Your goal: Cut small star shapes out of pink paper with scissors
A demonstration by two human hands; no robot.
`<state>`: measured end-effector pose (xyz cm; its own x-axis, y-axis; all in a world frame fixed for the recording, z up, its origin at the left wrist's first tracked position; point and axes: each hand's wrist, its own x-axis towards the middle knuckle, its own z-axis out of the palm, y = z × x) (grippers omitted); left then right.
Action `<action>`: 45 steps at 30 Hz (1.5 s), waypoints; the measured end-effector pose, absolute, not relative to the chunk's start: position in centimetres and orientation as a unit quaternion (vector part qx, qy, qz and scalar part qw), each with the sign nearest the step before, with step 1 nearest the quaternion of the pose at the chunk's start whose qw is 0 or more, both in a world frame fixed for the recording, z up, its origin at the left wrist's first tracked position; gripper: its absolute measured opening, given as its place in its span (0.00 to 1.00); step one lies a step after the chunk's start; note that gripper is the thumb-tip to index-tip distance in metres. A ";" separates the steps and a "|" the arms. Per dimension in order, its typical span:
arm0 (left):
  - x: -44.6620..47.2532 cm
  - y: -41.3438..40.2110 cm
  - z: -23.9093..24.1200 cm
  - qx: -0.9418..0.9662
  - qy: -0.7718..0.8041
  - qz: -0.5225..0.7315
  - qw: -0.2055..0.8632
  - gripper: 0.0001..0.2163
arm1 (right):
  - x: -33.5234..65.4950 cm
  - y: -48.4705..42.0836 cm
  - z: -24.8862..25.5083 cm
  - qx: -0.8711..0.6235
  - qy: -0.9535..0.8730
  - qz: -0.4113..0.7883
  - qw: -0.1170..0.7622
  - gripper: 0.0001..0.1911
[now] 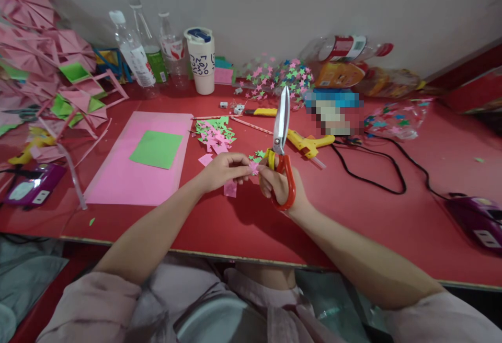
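My left hand (pixel 229 169) pinches a small pink paper star (pixel 254 167) between thumb and fingertips. My right hand (pixel 280 183) is closed around scissors (pixel 282 123) with red and yellow handles, blades pointing up and away. Its thumb and finger also touch the star's right side. Behind my fingertips lie small green paper stars (pixel 258 156), partly hidden. A pink paper square (pixel 230 189) rests below my left hand. Beyond that hand is a heap of pink and green paper scraps (pixel 215 135).
Left lie pink sheets (pixel 129 175) under a green sheet (pixel 156 149). A yellow glue gun (pixel 309 144) trails a black cable at right. A yellow cutter (pixel 262 112), a cream tumbler (pixel 201 60) and bags of stars (pixel 296 79) stand or lie behind. Folded pink paper (pixel 74 92) crowds the left.
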<state>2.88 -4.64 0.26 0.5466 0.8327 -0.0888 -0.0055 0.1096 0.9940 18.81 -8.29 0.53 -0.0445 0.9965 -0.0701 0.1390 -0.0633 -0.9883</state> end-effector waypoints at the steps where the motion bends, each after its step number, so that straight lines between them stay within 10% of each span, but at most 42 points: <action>1: 2.8 -4.6 0.3 0.586 0.352 0.332 0.650 0.05 | 18.9 -8.3 0.5 -0.535 -0.532 0.494 0.431 0.15; 12: -0.6 -2.4 1.5 0.476 0.353 0.609 0.527 0.05 | 19.2 -8.9 1.8 -0.526 -0.667 0.467 0.246 0.22; 45: -0.7 -2.0 1.3 0.515 0.364 0.598 0.494 0.04 | 19.1 -9.0 1.4 -0.525 -0.611 0.554 0.210 0.24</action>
